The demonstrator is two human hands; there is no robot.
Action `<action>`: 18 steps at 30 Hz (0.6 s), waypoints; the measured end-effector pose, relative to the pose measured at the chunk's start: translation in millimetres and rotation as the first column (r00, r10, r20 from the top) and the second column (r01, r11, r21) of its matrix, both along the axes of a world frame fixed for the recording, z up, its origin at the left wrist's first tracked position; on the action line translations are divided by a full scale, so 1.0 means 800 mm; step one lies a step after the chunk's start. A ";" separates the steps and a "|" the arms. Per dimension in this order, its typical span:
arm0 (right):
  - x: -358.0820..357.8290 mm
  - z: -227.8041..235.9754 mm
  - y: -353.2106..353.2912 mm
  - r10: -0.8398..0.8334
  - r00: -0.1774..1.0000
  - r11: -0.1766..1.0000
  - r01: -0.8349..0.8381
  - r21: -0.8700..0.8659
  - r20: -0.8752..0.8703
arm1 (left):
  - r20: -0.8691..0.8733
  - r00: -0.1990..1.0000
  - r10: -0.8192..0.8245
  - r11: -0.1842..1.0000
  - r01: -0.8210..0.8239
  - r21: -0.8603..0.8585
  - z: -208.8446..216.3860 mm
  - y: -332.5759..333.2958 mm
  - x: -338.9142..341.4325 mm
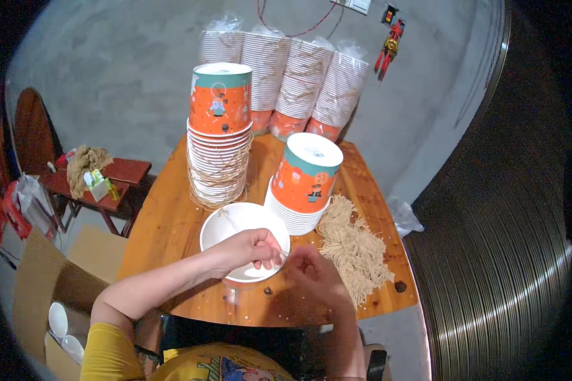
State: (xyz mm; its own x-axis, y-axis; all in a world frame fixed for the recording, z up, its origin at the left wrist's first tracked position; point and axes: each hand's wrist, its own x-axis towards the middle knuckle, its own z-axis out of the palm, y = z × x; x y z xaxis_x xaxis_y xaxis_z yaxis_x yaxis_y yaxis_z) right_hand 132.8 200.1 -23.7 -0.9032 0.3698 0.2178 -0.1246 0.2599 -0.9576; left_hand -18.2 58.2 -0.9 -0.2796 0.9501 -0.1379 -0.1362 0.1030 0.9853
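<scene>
Just in front of me on the table stands a paper bucket [211,230], its open white mouth facing up. A thin pale string [229,219] shows inside its far left part. Over the bucket's near right rim, my left hand [253,249] is closed in a pinch on a short pale string end. Close beside it, my right hand [314,273] has its fingertips pressed together at the same spot, its fingers partly shadowed. Right of my hands lies a heap of beige strings [356,251]. Behind the bucket is a short upside-down stack of orange and green paper buckets [305,181].
A taller bucket stack [219,127] wrapped in loose strings stands at the back left. Several bagged stacks [305,76] lean along the wall. A cardboard box [41,286] with white buckets sits at lower left, a red bench [124,171] beyond. A ribbed dark shutter [496,254] rises at right.
</scene>
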 end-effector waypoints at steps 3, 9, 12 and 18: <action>-0.002 0.047 -0.006 0.051 0.995 0.889 -0.085 0.450 0.086 | -0.065 0.997 -0.049 0.999 0.050 0.019 -0.007 0.006 -0.003; -0.029 0.055 0.001 0.142 0.984 0.823 -0.058 0.565 -0.106 | -0.119 0.991 -0.055 0.998 0.055 -0.005 0.004 0.008 0.009; -0.034 0.047 0.007 0.118 0.974 0.847 0.001 0.531 -0.191 | -0.096 0.992 -0.087 0.996 0.084 -0.043 -0.004 0.008 0.004; -0.021 0.008 0.020 0.000 0.991 0.885 0.063 0.462 -0.135 | -0.039 0.996 -0.081 0.996 0.079 -0.048 -0.004 0.006 -0.002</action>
State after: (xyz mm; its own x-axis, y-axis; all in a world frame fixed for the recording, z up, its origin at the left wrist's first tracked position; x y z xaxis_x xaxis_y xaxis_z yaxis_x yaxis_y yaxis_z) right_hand 116.3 216.4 -17.7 -0.8456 0.2258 0.4837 -0.2212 0.6765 -0.7024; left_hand -19.8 63.4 -3.9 -0.2094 0.9625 -0.1724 -0.0855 0.1576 0.9838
